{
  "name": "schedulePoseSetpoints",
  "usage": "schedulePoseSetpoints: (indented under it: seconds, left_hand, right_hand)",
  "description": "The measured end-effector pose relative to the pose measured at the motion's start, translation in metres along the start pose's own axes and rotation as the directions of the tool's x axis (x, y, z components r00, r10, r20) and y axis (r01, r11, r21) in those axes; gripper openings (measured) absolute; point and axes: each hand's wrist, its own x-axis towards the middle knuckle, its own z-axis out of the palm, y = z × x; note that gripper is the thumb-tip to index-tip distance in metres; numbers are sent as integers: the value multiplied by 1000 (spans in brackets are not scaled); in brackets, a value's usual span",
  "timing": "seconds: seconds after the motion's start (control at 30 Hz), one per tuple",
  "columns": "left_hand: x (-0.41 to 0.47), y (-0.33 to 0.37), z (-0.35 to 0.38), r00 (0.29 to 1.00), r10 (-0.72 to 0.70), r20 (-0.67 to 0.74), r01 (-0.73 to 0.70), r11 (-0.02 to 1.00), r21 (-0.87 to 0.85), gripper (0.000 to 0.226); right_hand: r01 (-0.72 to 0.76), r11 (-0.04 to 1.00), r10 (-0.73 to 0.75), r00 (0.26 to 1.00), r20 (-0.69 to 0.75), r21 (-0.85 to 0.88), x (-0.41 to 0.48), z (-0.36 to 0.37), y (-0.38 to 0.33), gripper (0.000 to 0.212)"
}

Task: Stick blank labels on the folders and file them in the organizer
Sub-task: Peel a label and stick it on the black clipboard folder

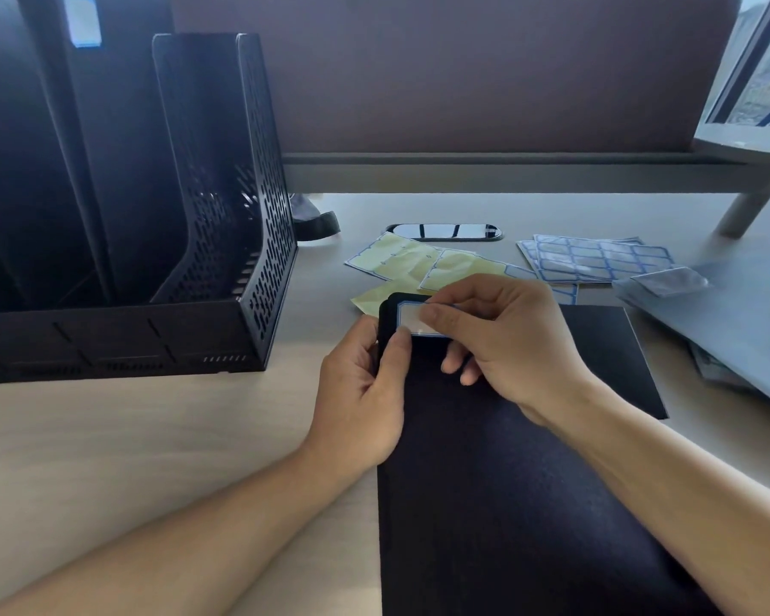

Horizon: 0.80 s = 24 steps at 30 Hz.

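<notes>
Black flat folder (498,482) on pale wooden desk (130,437), nearest. Left hand (365,384) pinching folder's top left corner, thumb on white blue-edged label (412,320). Right hand (498,340) pressing same label down with fingertips. Farther back, used yellow backing sheets (401,257), blue label sheets (596,257), black mesh organizer (223,193) at left.
</notes>
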Motion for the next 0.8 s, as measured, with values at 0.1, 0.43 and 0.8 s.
schedulePoseSetpoints:
  seconds: [0.1,0.43,0.8]
  left_hand:
    - [-1,0,0,1000,13,3,-13,1000,0,20]
    - [0,0,1,998,62,1,-62,996,65,28]
    - [1,9,2,998,36,-59,-34,999,28,21]
  right_hand:
    - [-20,1000,20,1000,14,16,1,-1,0,10]
    - [10,998,-10,1000,11,-64,0,1,2,6]
    - [25,991,-29,999,-27,-133,-6,3,-4,8]
